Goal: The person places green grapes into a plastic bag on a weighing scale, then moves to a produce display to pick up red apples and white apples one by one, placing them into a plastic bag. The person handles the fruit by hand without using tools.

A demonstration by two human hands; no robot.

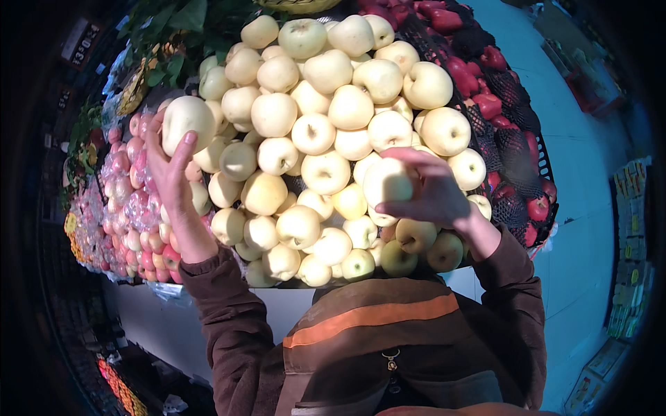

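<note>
A heap of pale yellow apples (325, 172) lies in front of me. At the heap's left side, my left hand (174, 161) holds a large pale apple (188, 122), thumb across its lower right. Over the right part of the heap, my right hand (437, 190) grips another pale apple (387, 182) between thumb and fingers. Its palm side is partly hidden by the hand. Greener apples (399, 257) lie in shade along the near edge, close to my body.
Red apples (460, 75), some in black foam nets, fill the right side. Pink-red apples (125, 182), partly in clear wrap, lie left. Green leaves (182, 21) stand at the back left. Pale floor tiles (572, 182) lie right of the display, with stacked packaged goods (632, 234) beyond.
</note>
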